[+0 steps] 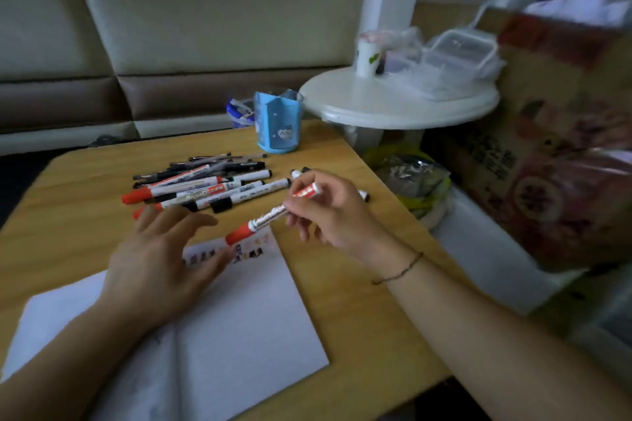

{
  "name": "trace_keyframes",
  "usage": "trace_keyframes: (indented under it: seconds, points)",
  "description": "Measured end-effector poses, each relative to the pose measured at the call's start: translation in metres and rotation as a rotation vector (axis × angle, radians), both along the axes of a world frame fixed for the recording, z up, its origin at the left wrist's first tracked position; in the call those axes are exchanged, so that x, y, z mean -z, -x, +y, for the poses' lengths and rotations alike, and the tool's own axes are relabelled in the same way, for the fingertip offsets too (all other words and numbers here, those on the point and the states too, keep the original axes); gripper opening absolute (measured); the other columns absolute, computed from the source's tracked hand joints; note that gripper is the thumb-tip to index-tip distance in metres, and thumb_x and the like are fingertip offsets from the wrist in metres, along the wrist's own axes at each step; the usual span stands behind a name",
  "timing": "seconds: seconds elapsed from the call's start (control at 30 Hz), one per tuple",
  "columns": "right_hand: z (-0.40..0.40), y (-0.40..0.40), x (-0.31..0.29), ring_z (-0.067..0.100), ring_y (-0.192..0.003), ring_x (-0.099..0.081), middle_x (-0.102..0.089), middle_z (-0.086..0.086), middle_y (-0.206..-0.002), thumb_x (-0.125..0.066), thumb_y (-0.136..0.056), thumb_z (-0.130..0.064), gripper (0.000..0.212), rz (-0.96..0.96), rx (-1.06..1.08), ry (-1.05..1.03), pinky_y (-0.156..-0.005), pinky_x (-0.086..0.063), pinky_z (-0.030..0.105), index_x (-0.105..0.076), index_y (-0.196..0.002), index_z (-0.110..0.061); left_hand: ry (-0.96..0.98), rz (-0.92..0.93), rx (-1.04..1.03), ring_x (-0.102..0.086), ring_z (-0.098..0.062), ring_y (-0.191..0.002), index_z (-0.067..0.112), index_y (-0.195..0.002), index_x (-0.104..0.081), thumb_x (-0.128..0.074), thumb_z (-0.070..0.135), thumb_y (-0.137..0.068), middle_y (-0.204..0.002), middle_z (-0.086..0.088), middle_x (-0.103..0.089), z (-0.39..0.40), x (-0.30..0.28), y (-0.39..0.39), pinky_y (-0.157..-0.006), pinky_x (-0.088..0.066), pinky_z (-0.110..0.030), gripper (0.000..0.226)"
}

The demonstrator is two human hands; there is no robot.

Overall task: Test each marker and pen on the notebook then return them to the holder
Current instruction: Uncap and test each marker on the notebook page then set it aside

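Pinching the red-capped white whiteboard marker [273,214] in my right hand [328,208] — cap end points down-left at my left hand [164,256], which hovers spread, holding nothing, over the open white paper notebook [239,311]. Left is nearer the cap, so it'd uncap — blue plastic holder [277,121] sits far side, beyond approx 10 loose pens.

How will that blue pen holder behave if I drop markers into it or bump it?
The blue pen holder stands upright near the far edge of the wooden table and looks empty, so it is probably light and could slide or tip if knocked. It looks taller than wide, which favours tipping. Its thin walls seem to be plastic or card, probably somewhat flexible.
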State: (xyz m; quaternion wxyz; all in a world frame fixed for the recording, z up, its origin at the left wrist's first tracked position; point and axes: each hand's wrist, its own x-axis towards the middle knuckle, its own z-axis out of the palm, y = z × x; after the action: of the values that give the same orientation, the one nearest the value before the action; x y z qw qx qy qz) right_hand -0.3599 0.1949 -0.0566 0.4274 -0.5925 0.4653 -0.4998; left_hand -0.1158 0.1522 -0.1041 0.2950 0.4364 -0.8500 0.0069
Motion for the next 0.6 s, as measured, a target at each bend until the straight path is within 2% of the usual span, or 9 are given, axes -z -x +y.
trace_keyframes:
  seconds: [0.07,0.13,0.2,0.3,0.37,0.43,0.5,0.6]
  points:
    - [0.029,0.028,-0.004,0.016,-0.044,-0.049,-0.063,0.01,-0.066,-0.062,-0.091,-0.004,0.012,-0.081,0.124,0.044,-0.039,-0.035,0.015,-0.059,-0.083,-0.013,-0.106,-0.266,-0.078,-0.055,-0.016,-0.094,0.035,-0.114,-0.06,-0.031,0.085,-0.077,-0.109,0.008,-0.057,-0.002,-0.01,0.007,-0.063,-0.053,-0.032,0.069]
    - [0.061,0.06,-0.009,0.016,-0.043,-0.048,-0.062,0.006,-0.061,-0.061,-0.092,-0.008,0.015,-0.181,0.286,0.066,-0.038,-0.033,0.016,-0.059,-0.08,-0.017,-0.259,-0.597,-0.082,-0.053,-0.007,-0.089,0.04,-0.123,-0.05,-0.014,0.091,-0.063,-0.111,0.013,-0.053,-0.006,-0.023,0.018,-0.068,-0.055,-0.028,0.086]
    - [0.092,0.093,-0.014,0.015,-0.042,-0.045,-0.057,0.003,-0.056,-0.059,-0.092,-0.013,0.018,-0.27,0.474,0.075,-0.036,-0.032,0.015,-0.059,-0.076,-0.02,-0.359,-0.934,-0.055,-0.055,-0.005,-0.095,0.039,-0.136,-0.038,-0.025,0.087,-0.073,-0.12,0.013,-0.053,-0.002,-0.044,0.046,-0.08,-0.055,-0.025,0.081]
    - [0.132,0.138,-0.018,0.014,-0.041,-0.043,-0.051,0.001,-0.053,-0.058,-0.094,-0.021,0.023,-0.297,0.737,0.087,-0.036,-0.028,0.016,-0.055,-0.072,-0.022,-0.272,-1.081,0.071,-0.056,-0.013,-0.116,0.032,-0.144,-0.031,-0.044,0.069,-0.089,-0.136,0.006,-0.053,0.012,-0.07,0.114,-0.095,-0.051,-0.03,0.068]
    - [0.156,0.167,-0.015,0.014,-0.041,-0.042,-0.05,0.001,-0.053,-0.057,-0.095,-0.023,0.024,-0.25,0.878,0.114,-0.038,-0.026,0.017,-0.054,-0.072,-0.022,-0.092,-0.933,0.242,-0.057,-0.016,-0.116,0.031,-0.139,-0.04,-0.046,0.064,-0.091,-0.133,0.003,-0.055,0.023,-0.075,0.171,-0.093,-0.053,-0.036,0.059]
    - [0.179,0.194,-0.004,0.013,-0.041,-0.043,-0.05,0.0,-0.052,-0.059,-0.095,-0.023,0.025,-0.187,1.002,0.14,-0.037,-0.031,0.017,-0.056,-0.069,-0.023,0.073,-0.645,0.503,-0.058,-0.019,-0.111,0.029,-0.132,-0.047,-0.043,0.061,-0.094,-0.127,0.004,-0.056,0.041,-0.068,0.224,-0.087,-0.054,-0.04,0.049]
    - [0.199,0.214,0.013,0.012,-0.041,-0.043,-0.051,-0.002,-0.049,-0.063,-0.092,-0.023,0.025,-0.075,1.078,0.142,-0.039,-0.034,0.018,-0.058,-0.068,-0.021,0.152,-0.417,0.747,-0.057,-0.021,-0.106,0.029,-0.127,-0.051,-0.042,0.057,-0.095,-0.12,0.004,-0.056,0.063,-0.053,0.264,-0.081,-0.052,-0.038,0.044]
    - [0.218,0.231,0.045,0.011,-0.041,-0.047,-0.054,-0.003,-0.047,-0.064,-0.093,-0.017,0.019,0.103,1.084,0.034,-0.042,-0.039,0.021,-0.062,-0.077,-0.006,0.179,-0.326,0.914,-0.057,-0.023,-0.102,0.026,-0.122,-0.057,-0.047,0.053,-0.094,-0.115,0.002,-0.058,0.091,-0.03,0.303,-0.079,-0.051,-0.038,0.04]
